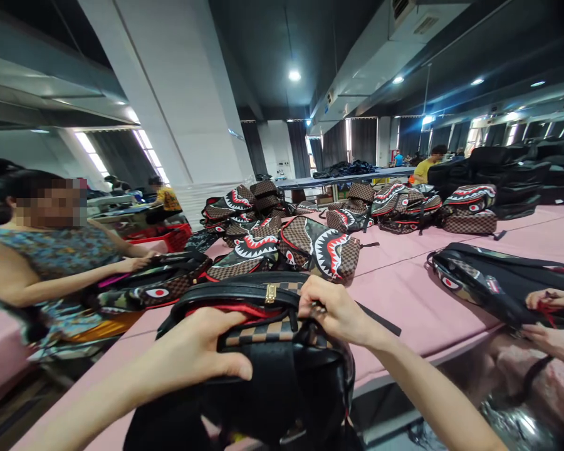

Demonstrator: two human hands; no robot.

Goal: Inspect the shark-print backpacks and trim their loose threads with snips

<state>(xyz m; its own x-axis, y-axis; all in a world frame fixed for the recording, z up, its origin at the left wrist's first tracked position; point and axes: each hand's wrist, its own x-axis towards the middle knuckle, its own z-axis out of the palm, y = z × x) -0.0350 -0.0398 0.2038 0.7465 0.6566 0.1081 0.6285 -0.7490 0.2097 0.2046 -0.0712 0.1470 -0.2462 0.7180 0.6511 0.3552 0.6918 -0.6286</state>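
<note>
Black backpack [267, 366], checkered near top, sat gaping at near edge of pink table [418, 300]. Left hand [192, 351] held opening's rim in closed grip, fingers by red lining [262, 314], thumb outside. Right hand [331, 307] clenched opening's opposite end. Shark-mouth backpacks [305, 241] lay farther in from that edge.

Left grip [192, 346], right grip [331, 308] bare; forearms [425, 369] slim, bare.

At lower centre, my bulky black leathery backpack [267, 369] lies before brown checkered backpacks [303, 241] on the long pink table [418, 294].
</note>
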